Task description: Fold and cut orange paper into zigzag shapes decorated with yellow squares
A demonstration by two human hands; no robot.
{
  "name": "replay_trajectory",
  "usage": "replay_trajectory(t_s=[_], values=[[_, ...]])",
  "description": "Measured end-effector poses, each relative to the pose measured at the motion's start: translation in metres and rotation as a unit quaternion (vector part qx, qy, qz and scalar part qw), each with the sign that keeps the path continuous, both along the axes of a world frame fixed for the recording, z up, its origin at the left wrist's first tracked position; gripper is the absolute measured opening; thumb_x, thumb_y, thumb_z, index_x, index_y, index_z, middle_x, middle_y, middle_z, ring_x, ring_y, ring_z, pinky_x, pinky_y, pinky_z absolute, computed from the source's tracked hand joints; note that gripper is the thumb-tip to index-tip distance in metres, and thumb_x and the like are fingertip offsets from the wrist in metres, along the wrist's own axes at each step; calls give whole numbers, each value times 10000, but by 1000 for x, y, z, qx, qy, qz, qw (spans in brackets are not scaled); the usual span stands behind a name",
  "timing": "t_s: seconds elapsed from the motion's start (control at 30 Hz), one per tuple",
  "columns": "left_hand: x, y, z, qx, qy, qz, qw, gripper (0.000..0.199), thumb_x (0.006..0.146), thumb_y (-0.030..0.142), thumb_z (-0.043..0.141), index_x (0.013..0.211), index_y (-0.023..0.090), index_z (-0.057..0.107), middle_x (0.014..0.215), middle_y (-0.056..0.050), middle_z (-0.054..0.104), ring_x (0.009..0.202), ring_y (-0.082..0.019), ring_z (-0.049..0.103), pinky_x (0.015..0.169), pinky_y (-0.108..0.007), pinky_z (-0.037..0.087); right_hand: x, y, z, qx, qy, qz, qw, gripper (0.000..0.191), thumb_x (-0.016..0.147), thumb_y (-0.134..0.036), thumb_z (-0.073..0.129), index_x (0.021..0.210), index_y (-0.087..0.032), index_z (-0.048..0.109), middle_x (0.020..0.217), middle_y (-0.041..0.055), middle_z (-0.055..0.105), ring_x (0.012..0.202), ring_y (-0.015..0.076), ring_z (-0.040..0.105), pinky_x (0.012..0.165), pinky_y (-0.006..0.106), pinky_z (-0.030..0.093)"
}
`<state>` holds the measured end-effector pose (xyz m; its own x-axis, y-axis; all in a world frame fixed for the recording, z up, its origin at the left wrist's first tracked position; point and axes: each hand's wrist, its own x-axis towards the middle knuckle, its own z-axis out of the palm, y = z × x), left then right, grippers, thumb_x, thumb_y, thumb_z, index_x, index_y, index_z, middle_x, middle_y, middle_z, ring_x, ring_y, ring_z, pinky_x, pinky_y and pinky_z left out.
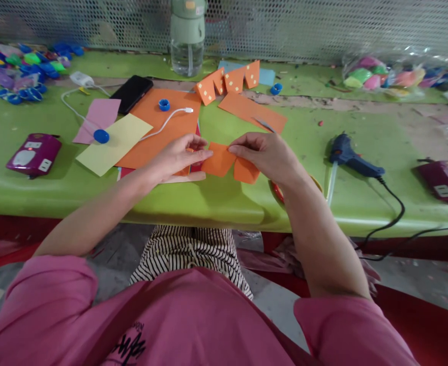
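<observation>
Pinching a folded orange strip (218, 160) by its left edge w/ the L hand (180, 154), while the R hand (269, 152) is gripping it up top near the fold, just above the table (227, 208). Imo light fingertips & lined-up edges are prob giving cleaner creases. Farther back, dotted paper (207, 90) is standing in zigzags, w/ a bottle (187, 51) sitting behind it.

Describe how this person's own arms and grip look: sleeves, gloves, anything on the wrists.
The left grip and right grip are bare, with no gloves. No watch or bracelet shows on either wrist. The arms are uncovered below short, pink sleeves, part of a pink shirt with black lettering on its front.
</observation>
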<state>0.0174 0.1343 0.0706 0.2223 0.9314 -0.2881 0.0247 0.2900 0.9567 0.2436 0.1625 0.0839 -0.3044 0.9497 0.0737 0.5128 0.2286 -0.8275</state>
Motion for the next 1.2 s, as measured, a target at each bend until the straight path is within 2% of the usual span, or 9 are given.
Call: replay_trajectory(t_s=[0.17,0.4,0.5,0.63,0.73,0.87,0.97,1.03,1.2], values=[[4,3,1,-75,-18,-4,997,150,811,235,786,788,192,645,724,24,578,610,-75,563,842,-393,614,-1,0,7,13,-15,-3,1000,258,831,-446,707,814,-193,755,612,-15,555,566,102,405,534,278,274],[6,8,-10,-78,-34,9,996,202,777,288,816,851,211,644,878,-2,705,661,-96,666,799,-328,622,0,6,2,-22,-28,12,999,232,846,-434,709,851,-210,768,662,-7,611,614,125,490,591,292,361],[6,9,-11,-60,-5,-9,998,183,820,309,775,927,219,657,949,-16,724,707,-113,692,785,-331,627,0,7,4,17,-32,37,999,206,858,-410,706,842,-212,755,695,-4,651,636,139,534,623,305,409],[1,9,-9,168,108,-48,979,228,925,307,642,1143,241,658,1152,-25,717,995,-156,710,906,-345,598,-2,-6,14,239,-103,36,965,188,945,-393,622,938,-254,749,858,23,741,811,201,625,775,380,465],[-6,-1,-10,334,210,-43,918,324,923,198,622,1246,206,631,1241,-51,707,1112,-172,679,998,-360,548,3,-18,9,388,-184,87,899,170,992,-359,567,1048,-337,726,1007,-9,772,964,212,643,919,431,425],[-13,-33,-18,409,359,-127,829,382,921,199,645,1302,204,611,1184,-74,740,1067,-197,699,961,-354,552,21,-22,-21,448,-224,187,845,212,1003,-279,554,1126,-390,686,1140,-69,769,1052,184,640,958,428,403],[-13,-50,-24,448,403,-179,778,377,944,256,631,1316,206,593,1194,-81,736,1087,-212,693,968,-359,544,32,-23,-39,416,-235,215,852,230,1017,-252,512,1136,-344,686,1183,-35,763,1120,193,632,968,433,413],[-11,-52,-25,458,405,-186,769,351,949,275,626,1291,199,598,1226,-91,716,1114,-218,679,965,-356,539,34,-26,-42,381,-248,221,863,256,1026,-228,467,1129,-308,686,1182,-11,764,1111,199,644,962,430,431],[-3,-41,-19,373,393,-171,823,443,886,211,694,1309,187,562,1128,-68,714,915,-174,697,784,-283,544,24,-45,-33,288,-222,160,918,300,983,-364,514,1198,-205,650,1184,92,740,1068,264,656,956,465,474]])
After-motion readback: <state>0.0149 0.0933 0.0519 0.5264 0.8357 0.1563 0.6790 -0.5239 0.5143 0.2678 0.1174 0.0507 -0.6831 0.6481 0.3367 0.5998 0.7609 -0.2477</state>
